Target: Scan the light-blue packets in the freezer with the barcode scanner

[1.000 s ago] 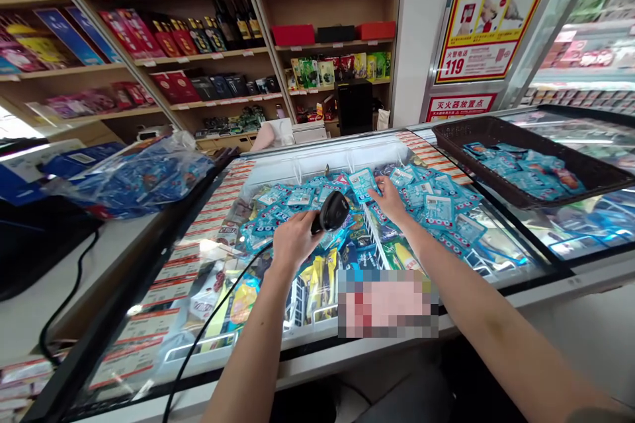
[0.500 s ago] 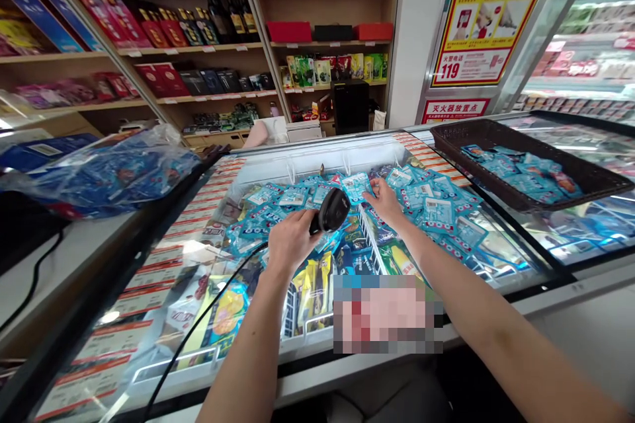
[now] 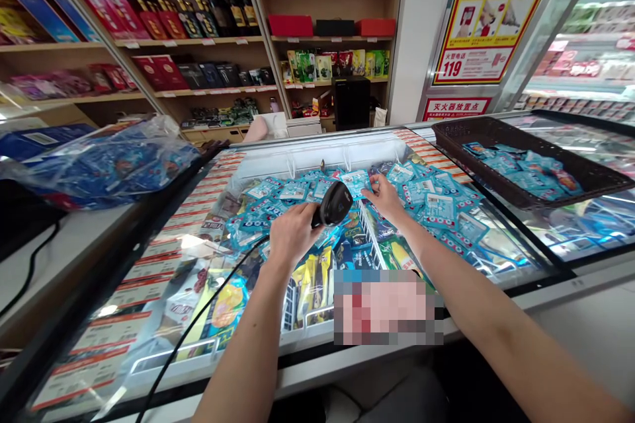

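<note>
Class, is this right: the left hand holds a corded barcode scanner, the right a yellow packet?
The colour is wrong: in the head view, the right hand holds a light-blue packet, not yellow. The left hand holds the corded barcode scanner.

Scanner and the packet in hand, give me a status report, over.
Left hand gripping black scanner. Right hand holding blue packet by its edge. Nothing visible between scanner and packet.

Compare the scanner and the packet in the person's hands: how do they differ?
The scanner is black; the packet is light blue and white. The scanner is bulky with a rounded head, while the packet is flat. The scanner trails a cable; the packet has none. Both are held: scanner in the left hand, packet in the right hand.
</note>
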Demonstrator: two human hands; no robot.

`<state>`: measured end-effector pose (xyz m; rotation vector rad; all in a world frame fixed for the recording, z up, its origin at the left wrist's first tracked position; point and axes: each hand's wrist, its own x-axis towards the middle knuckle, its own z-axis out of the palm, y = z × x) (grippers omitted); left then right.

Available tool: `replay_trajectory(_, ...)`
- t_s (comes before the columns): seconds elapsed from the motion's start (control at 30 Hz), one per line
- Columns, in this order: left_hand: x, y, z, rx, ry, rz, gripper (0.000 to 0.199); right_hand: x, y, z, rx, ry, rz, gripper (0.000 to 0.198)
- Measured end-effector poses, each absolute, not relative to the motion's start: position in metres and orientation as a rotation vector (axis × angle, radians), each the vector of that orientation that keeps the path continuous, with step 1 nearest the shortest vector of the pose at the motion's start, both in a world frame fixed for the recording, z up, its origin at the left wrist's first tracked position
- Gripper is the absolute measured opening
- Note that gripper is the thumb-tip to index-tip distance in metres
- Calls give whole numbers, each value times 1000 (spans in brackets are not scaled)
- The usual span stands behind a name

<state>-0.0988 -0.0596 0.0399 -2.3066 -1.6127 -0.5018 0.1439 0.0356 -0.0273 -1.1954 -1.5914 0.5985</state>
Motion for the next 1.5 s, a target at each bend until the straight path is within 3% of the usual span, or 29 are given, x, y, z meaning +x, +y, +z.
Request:
replay_trajectory(0.17, -102, -59, 42, -2291, -1649, -485, 32, 144, 32, -23, -1202, -1645, 554, 44)
replay_trajectory(0.37, -119, -59, 44, -2230, -1710, -522, 33, 143, 26, -19, -1347, -1694, 224, 59)
replay_trajectory(0.67, -143, -56, 44, -2050, -1827, -552, 36, 137, 12, -9, -1490, -1916, -207, 37)
replay_trajectory(1.0, -147, -56, 43, -1988, -1902, -536, 35, 103, 8, -13, -1063, -2463, -65, 43)
replay_trajectory(1.17, -146, -55, 42, -1983, -1898, -531, 36, 106, 3, -3, -1050, -2421, 44, 30)
replay_trajectory(1.5, -144, -57, 42, -2051, -1839, -491, 35, 115, 14, -15, -1159, -2345, 82, 40)
